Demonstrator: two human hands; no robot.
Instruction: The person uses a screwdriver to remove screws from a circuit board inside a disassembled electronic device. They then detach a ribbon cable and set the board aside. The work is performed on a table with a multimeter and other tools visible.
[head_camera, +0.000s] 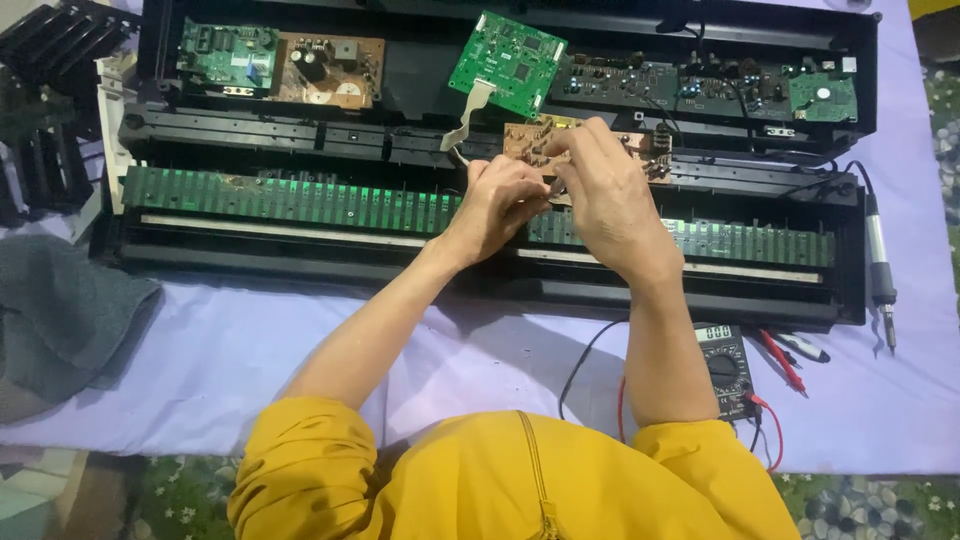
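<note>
- Over the opened keyboard case (500, 290), centre of worktop: both hands meet at a small brown board (528, 140).
- L hand (500, 200): fingers curled shut, pinching something thin at the board's near edge; what exactly, can't tell, it's hidden by the knuckles.
- R hand (605, 195): arched over the board from the right, fingers closed round its near-right part; covers most of it.
- Brown board: sits just behind the green key strip (290, 198), long axis running left-right, parallel w/ the case. Lies directly ahead of both hands, away from the body; R hand is on top of it, L hand touches it from the left, so R is a bit nearer.
- Grey ribbon cable (468, 115) runs from near the L hand up to a tilted green board (508, 62).
- Far row in case: more boards, green-and-brown at left (280, 65), dark ones at right (700, 85).
- Right side on purple cloth (200, 360): multimeter (728, 368) w/ red and black leads, soldering iron (880, 270), well apart from both hands.
- Left: grey rag (60, 310), black keys stack (50, 90).
</note>
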